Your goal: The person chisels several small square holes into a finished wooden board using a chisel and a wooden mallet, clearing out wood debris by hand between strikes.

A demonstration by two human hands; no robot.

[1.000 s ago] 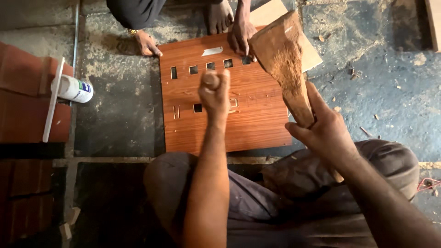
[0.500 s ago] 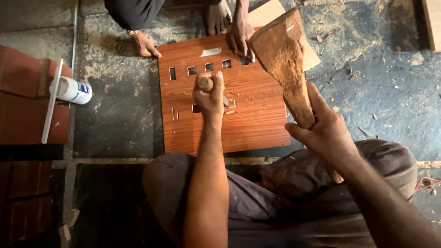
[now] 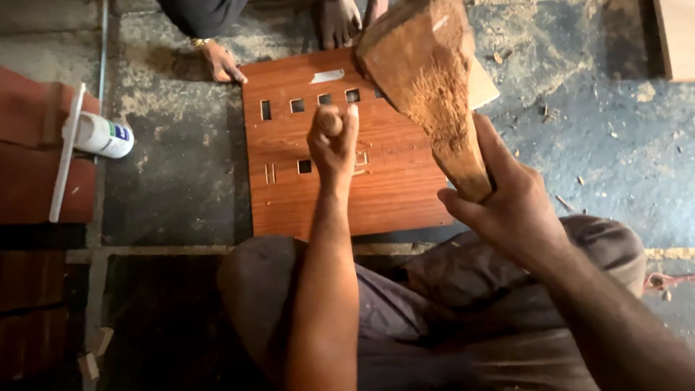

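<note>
The left hand (image 3: 333, 141) is curled into a tight fist around a rounded wooden tool handle (image 3: 330, 120), whose top shows between thumb and fingers; it stands upright over the middle of the flat reddish-brown wooden panel (image 3: 340, 195) with rectangular cut-outs. What lies below the fist is hidden. The right hand (image 3: 510, 206), at four o'clock from the left hand, is clenched about the narrow end of one rough, worn wooden mallet block (image 3: 434, 80), raised and tilted so its broad head sits at one o'clock above the panel. The panel lies on the grey concrete floor (image 3: 579, 130) just ahead of the person's knees. Five small square holes show in a row near its far edge, one more square hole sits beside the left hand at nine o'clock, and a narrow pair of slits lies further left. Another person's hand (image 3: 221, 66) rests on the floor at the panel's eleven o'clock corner, and a bare foot (image 3: 339, 22) at twelve o'clock. One white plastic bottle (image 3: 101, 135) lies on its side at nine o'clock, well apart.
</note>
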